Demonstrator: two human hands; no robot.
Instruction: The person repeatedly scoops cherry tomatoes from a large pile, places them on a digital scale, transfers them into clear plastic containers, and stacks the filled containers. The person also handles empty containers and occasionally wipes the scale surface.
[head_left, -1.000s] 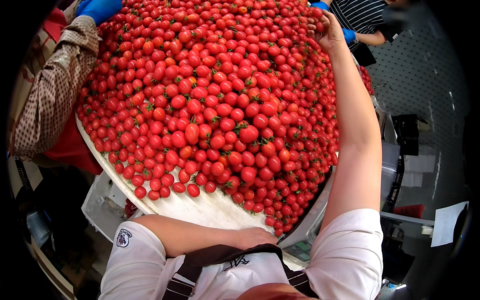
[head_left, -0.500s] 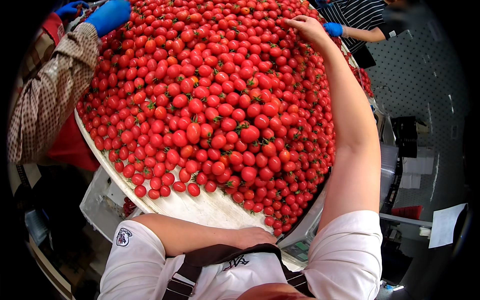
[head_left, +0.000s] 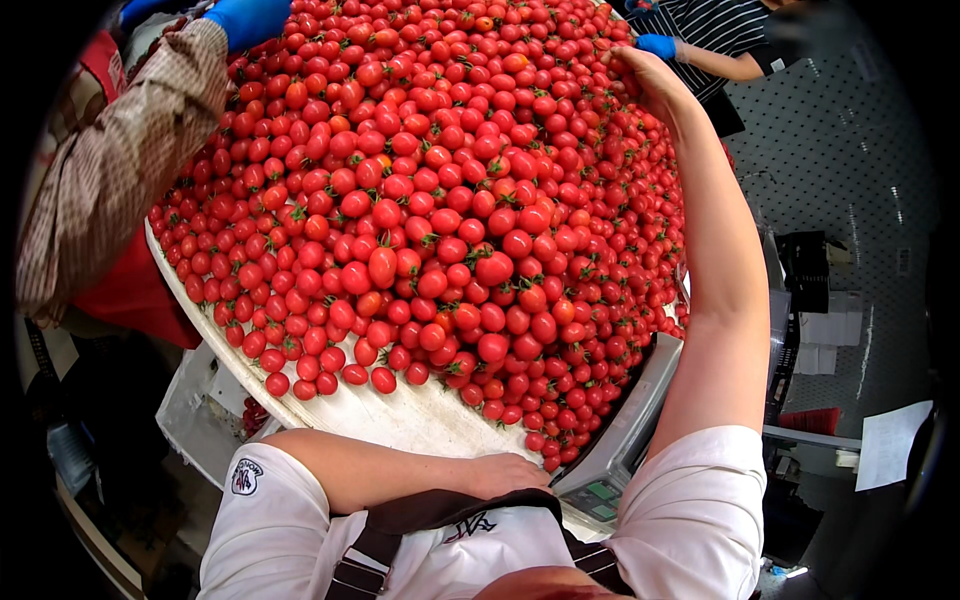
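The tomato heap (head_left: 383, 267) lies on the bench (head_left: 400, 415), the right hand (head_left: 657, 82) outstretched to its far right side, the left hand (head_left: 510, 474) at its near edge, apparently for support; whether either's fingers grasp anything cannot be determined.

A white shirt (head_left: 430, 565) is showing short sleeves (head_left: 692, 490) — a shield-shaped badge (head_left: 245, 477) is marking the left one, dark print (head_left: 472, 527) the front — and a dark apron (head_left: 425, 510) is showing white-striped straps (head_left: 358, 572). The left hand (head_left: 510, 475) and right hand (head_left: 652, 82) are going bare.
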